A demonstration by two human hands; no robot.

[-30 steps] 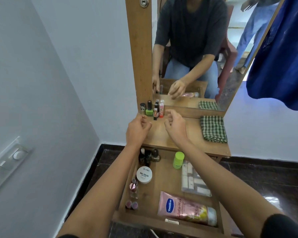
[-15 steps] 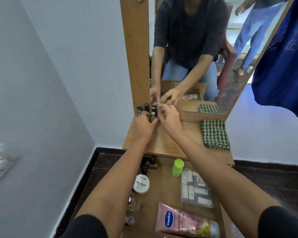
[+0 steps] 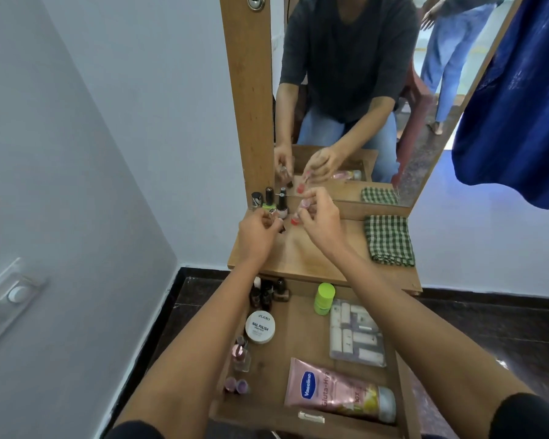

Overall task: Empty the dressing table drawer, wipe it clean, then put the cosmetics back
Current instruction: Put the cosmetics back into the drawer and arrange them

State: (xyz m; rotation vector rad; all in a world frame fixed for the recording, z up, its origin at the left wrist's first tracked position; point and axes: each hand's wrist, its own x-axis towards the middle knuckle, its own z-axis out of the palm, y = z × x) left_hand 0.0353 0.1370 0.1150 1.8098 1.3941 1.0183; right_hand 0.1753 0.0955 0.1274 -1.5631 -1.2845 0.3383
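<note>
My left hand (image 3: 259, 232) is closed around a small dark nail polish bottle just above the back left of the dressing table top (image 3: 314, 261). My right hand (image 3: 322, 221) pinches a pink-and-red tube (image 3: 295, 220), tilted, beside it. A few nail polish bottles (image 3: 269, 199) stand against the mirror frame just behind my left hand. Below my forearms the open drawer (image 3: 311, 418) holds a white nail polish remover tub (image 3: 260, 327), a green-capped bottle (image 3: 324, 297), a pink Vaseline tube (image 3: 339, 391), a clear pouch (image 3: 357, 332) and several small bottles (image 3: 270, 291).
A folded green checked cloth (image 3: 389, 240) lies on the right of the table top. The mirror (image 3: 346, 90) rises behind it and reflects a person. A blue garment (image 3: 514, 122) hangs at the right. A grey wall with a switch plate (image 3: 10, 296) is close on the left.
Both hands reached from the middle of the table top to the bottles by the mirror. Each has picked one up and drawn slightly back.
</note>
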